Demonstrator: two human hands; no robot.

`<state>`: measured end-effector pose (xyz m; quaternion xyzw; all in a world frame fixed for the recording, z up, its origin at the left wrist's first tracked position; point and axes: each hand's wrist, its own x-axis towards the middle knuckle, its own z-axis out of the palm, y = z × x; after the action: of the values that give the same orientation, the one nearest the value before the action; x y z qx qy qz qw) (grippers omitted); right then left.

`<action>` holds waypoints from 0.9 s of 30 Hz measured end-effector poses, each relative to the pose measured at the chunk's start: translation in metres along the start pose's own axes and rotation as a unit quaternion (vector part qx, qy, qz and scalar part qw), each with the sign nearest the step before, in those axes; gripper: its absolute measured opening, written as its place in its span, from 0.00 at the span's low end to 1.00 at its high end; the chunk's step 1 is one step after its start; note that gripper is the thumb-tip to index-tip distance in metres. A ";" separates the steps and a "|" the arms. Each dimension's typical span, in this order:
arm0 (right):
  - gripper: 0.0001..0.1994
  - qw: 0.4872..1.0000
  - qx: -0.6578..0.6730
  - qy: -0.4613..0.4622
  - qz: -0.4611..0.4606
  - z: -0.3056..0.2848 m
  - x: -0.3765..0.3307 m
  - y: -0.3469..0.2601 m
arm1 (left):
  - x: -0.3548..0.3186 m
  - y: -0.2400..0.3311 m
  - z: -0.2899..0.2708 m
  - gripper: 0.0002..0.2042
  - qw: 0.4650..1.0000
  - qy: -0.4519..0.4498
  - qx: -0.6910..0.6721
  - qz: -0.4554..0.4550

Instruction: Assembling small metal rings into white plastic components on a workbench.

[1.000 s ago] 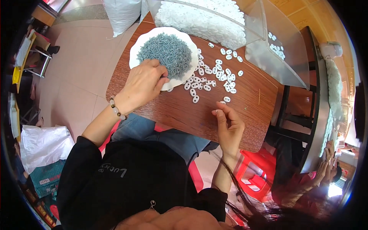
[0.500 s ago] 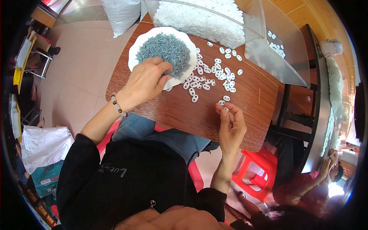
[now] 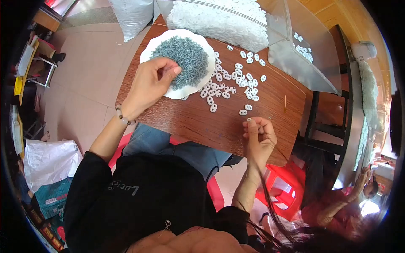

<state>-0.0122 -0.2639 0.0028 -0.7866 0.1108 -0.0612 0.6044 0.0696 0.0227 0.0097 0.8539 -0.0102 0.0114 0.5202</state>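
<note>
A scalloped white plate (image 3: 147, 54) near the table's far left holds a heap of small blue-grey screw-like pieces (image 3: 187, 59). Above the plate's near left side is my left hand (image 3: 151, 86), thumb and forefinger pinched together at the edge of the heap. Whatever sits between those fingertips is too small to make out. My right hand (image 3: 260, 137), over the table's right front, grips a small white plastic piece (image 3: 249, 119) between thumb and fingers. Many oval white two-holed plastic pieces (image 3: 226, 76) lie scattered right of the plate, two of them just beyond my right hand.
A clear-walled bin (image 3: 278, 23) heaped with white pieces stands at the table's back, its sloping metal side (image 3: 301, 71) at the right. One thin yellowish stick (image 3: 285, 104) lies on the table's right. Below are a red stool (image 3: 284, 192) and a white sack (image 3: 131, 19); another person (image 3: 337, 202) sits right.
My left hand has drawn back leftward from the heap, its fingertips lifting off the blue-grey pieces. My right hand has shifted slightly right and toward me, still with the white piece.
</note>
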 end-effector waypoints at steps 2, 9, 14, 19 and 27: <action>0.05 0.985 0.157 -0.007 0.074 0.005 -0.001 -0.003 | -0.013 0.011 0.004 0.08 0.998 -0.021 -0.057 -0.018; 0.11 0.973 0.209 -0.038 0.088 0.017 -0.010 -0.006 | -0.060 0.020 0.057 0.08 0.953 -0.133 -0.263 -0.069; 0.09 0.975 0.204 -0.045 0.072 0.015 -0.021 0.004 | -0.073 0.024 0.080 0.08 0.908 -0.221 -0.328 -0.137; 0.06 0.978 0.180 -0.025 0.101 0.006 -0.031 0.008 | -0.080 0.026 0.092 0.08 0.905 -0.218 -0.336 -0.144; 0.08 0.970 0.203 -0.044 0.128 0.005 -0.036 0.004 | -0.078 0.033 0.090 0.09 0.896 -0.217 -0.344 -0.180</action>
<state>-0.0461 -0.2514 -0.0015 -0.6285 0.1693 0.0301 0.7586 -0.0084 -0.0726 -0.0045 0.5901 0.0280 -0.2726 0.7594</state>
